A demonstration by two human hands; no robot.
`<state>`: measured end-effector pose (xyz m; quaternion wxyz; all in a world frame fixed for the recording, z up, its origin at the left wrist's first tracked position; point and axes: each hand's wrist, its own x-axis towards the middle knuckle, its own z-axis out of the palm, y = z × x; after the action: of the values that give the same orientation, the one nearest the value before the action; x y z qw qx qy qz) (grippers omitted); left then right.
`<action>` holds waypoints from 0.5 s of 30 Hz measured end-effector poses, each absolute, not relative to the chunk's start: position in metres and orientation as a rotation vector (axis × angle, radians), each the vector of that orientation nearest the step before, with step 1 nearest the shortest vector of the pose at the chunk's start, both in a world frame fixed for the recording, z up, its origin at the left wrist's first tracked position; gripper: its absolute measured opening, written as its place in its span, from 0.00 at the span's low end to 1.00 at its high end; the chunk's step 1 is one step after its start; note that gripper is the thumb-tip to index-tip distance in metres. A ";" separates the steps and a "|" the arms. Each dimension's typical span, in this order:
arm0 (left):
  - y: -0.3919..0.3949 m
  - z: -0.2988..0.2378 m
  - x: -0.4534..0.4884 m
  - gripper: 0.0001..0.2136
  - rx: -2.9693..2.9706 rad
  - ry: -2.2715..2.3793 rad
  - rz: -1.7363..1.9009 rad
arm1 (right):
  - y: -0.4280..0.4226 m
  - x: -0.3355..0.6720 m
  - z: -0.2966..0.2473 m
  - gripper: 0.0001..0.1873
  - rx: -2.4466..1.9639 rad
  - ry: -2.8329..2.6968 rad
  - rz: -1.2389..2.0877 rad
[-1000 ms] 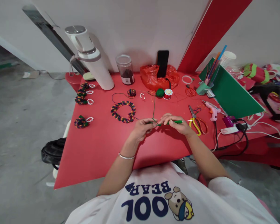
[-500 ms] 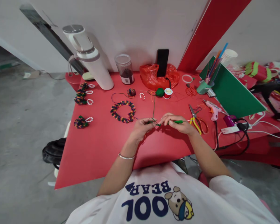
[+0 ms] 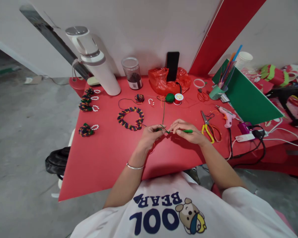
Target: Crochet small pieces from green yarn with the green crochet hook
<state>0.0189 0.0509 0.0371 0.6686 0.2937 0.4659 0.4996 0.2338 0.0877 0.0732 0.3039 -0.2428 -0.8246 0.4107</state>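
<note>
My right hand (image 3: 187, 131) is closed round a crochet hook (image 3: 188, 131) with a green handle, its metal shaft pointing left. Between the fingers of my left hand (image 3: 151, 135) is a small piece of green yarn work (image 3: 168, 132), and the hook's tip meets it. From there a green strand runs up the table to a green yarn ball (image 3: 170, 98). A multicoloured crocheted ring (image 3: 130, 118) lies left of my hands, its strand leading to a small multicoloured yarn ball (image 3: 139, 98). Beside the green ball stands a spool of red thread (image 3: 178, 99).
Yellow-handled pliers (image 3: 207, 127), red scissors (image 3: 203, 95) and a pink glue gun (image 3: 227, 117) lie to the right. Several yarn pieces with bead loops (image 3: 86, 130) line the left edge. A white bottle (image 3: 101, 72), a jar (image 3: 132, 73) and a phone (image 3: 172, 66) stand behind.
My right hand and the crochet hook have shifted slightly to the left, and less of the handle shows. My left hand stays almost where it was.
</note>
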 end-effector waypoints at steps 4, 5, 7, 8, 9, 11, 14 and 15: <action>0.051 0.034 0.019 0.16 0.662 1.051 1.157 | 0.083 0.229 0.073 0.15 -0.643 -2.211 0.960; 0.051 0.034 0.019 0.16 0.658 1.053 1.164 | 0.081 0.228 0.073 0.14 -0.644 -2.219 0.925; 0.051 0.034 0.020 0.16 0.645 1.058 1.179 | 0.078 0.226 0.071 0.13 -0.657 -2.240 0.857; 0.051 0.034 0.020 0.16 0.638 1.058 1.184 | 0.077 0.225 0.069 0.13 -0.667 -2.246 0.822; 0.051 0.035 0.020 0.16 0.631 1.057 1.189 | 0.075 0.224 0.068 0.13 -0.676 -2.248 0.787; 0.051 0.036 0.021 0.17 0.621 1.057 1.197 | 0.072 0.221 0.065 0.12 -0.685 -2.236 0.721; 0.051 0.037 0.021 0.16 0.614 1.066 1.212 | 0.068 0.217 0.062 0.11 -0.688 -2.215 0.646; 0.051 0.038 0.021 0.16 0.615 1.069 1.218 | 0.066 0.216 0.061 0.11 -0.693 -2.210 0.627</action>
<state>0.0214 0.0508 0.0379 0.6475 0.2703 0.4701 0.5354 0.2158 0.0665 0.0610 0.3624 -0.2690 -0.8584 0.2436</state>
